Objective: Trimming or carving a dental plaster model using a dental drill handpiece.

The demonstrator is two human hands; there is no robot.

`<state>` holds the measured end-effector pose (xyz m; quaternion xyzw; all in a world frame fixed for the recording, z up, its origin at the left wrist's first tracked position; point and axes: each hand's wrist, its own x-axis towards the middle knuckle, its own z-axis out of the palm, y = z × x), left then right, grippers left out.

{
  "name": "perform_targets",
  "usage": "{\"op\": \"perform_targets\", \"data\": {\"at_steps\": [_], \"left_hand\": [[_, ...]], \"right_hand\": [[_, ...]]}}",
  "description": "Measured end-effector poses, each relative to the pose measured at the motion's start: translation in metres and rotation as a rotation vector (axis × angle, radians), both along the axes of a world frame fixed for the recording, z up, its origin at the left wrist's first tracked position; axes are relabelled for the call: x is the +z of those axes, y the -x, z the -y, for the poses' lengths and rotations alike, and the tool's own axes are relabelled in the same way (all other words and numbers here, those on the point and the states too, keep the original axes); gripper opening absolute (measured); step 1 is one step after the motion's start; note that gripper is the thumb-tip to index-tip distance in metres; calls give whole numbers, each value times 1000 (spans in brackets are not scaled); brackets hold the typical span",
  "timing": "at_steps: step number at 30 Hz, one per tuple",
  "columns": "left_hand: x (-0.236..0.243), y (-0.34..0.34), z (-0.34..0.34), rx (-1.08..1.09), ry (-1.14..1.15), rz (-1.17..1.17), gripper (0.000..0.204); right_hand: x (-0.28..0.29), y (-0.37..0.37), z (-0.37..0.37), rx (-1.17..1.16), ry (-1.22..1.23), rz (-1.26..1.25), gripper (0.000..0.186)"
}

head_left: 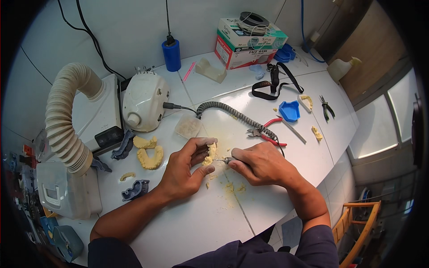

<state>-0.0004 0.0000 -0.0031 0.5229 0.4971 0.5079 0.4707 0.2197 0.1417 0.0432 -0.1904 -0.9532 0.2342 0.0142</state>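
1. Left hand [183, 172] of mine is closed in a pinch: my fingertips hold the far end of a small yellow dental cast piece [210, 155] and my thumb its near end.
2. That cast piece sits just right of my left palm, raised over the white bench [178, 232]. Its long axis runs away from me, the far end leaning slightly right and pointing to the back of the bench. I cannot tell exactly which way its tooth-like bumps face.
3. From its right, the thin tip of the handpiece [229, 160] reaches the lower half of the piece, nearly square across that long axis. Whether it bites, I cannot tell.
4. Yellow crumbs [230, 187] lie on the bench, to the near side of the tool.
5. Right hand [261, 164] is closed around the handpiece. The cast lies to its left, apart from my fingers; my left hand is nearer, touching it.
6. Red-handled pliers [273, 142] rest beyond my right hand.
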Motion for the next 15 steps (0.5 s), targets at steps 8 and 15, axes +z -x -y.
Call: {"op": "perform_targets", "data": {"at_steps": [8, 15], "left_hand": [[0, 1, 0, -5, 9, 8, 60], [1, 1, 0, -10, 7, 19, 60]], "right_hand": [[2, 1, -1, 32, -2, 51, 37], [-2, 0, -2, -17, 6, 3, 38]]}}
